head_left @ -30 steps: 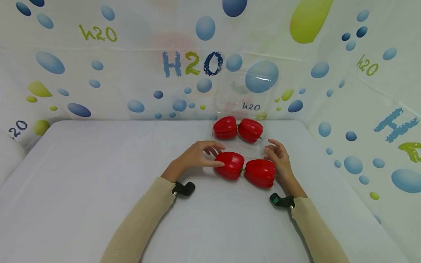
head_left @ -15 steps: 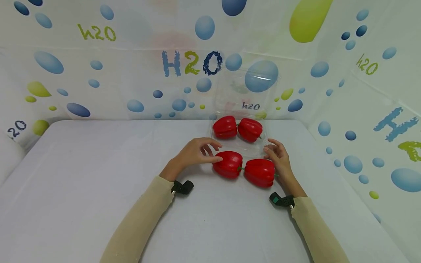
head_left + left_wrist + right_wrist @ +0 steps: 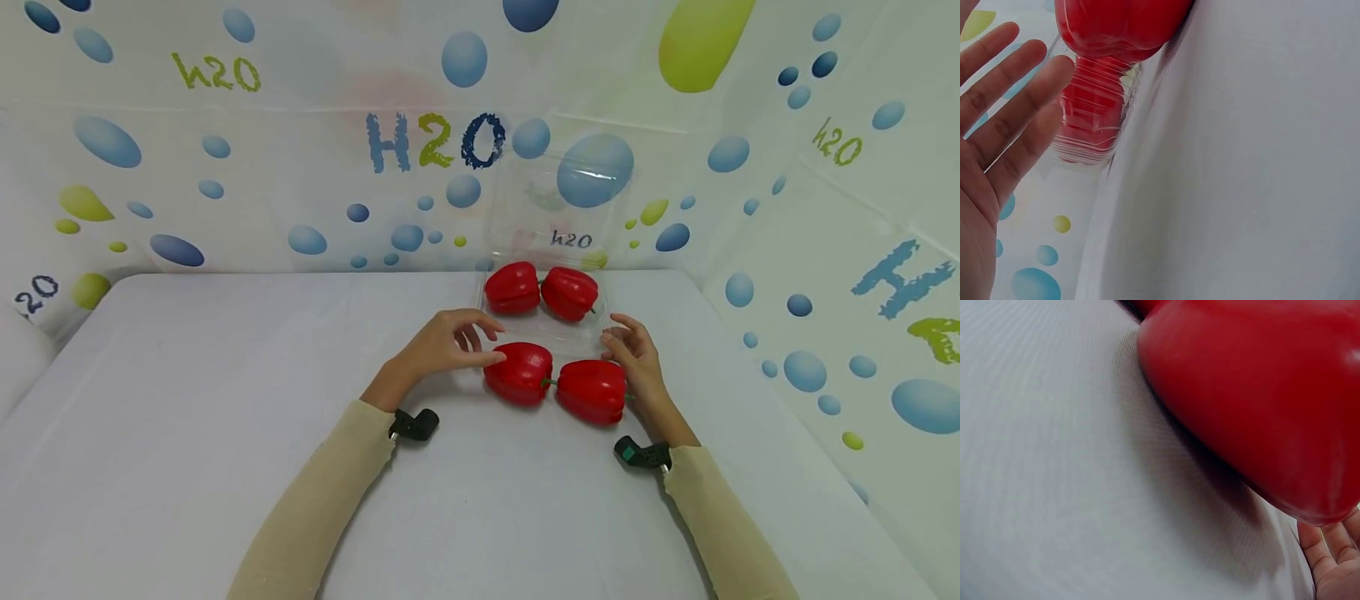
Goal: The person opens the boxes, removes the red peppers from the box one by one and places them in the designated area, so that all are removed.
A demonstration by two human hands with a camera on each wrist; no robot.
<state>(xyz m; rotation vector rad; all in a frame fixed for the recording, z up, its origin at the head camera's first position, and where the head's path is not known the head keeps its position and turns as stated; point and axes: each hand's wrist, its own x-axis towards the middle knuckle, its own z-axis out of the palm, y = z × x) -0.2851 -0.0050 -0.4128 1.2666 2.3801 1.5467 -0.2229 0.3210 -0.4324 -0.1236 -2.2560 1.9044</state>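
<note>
Two red bell peppers lie end to end on the white table: a left one [image 3: 517, 374] and a right one [image 3: 591, 392]. Behind them is a clear plastic clamshell container [image 3: 555, 335], lid raised, holding two more red bell peppers [image 3: 570, 293]. My left hand [image 3: 447, 340] hovers beside the left front pepper, its thumb tip over the pepper's side; contact is unclear. In the left wrist view its fingers [image 3: 1013, 94] are spread and hold nothing. My right hand [image 3: 636, 360] is at the container's front right corner, beside the right pepper, fingers loosely bent. The pepper partly hides them in the right wrist view.
The container's raised lid [image 3: 562, 196] stands against a white backdrop [image 3: 322, 175] printed with blue and green drops. A white cloth covers the table [image 3: 247, 375]. Each wrist wears a small black camera, such as the left one [image 3: 416, 425].
My left hand has shifted slightly left and away from me, and its thumb covers less of the left front pepper, which moved slightly left. The right hand stays at the container's corner.
</note>
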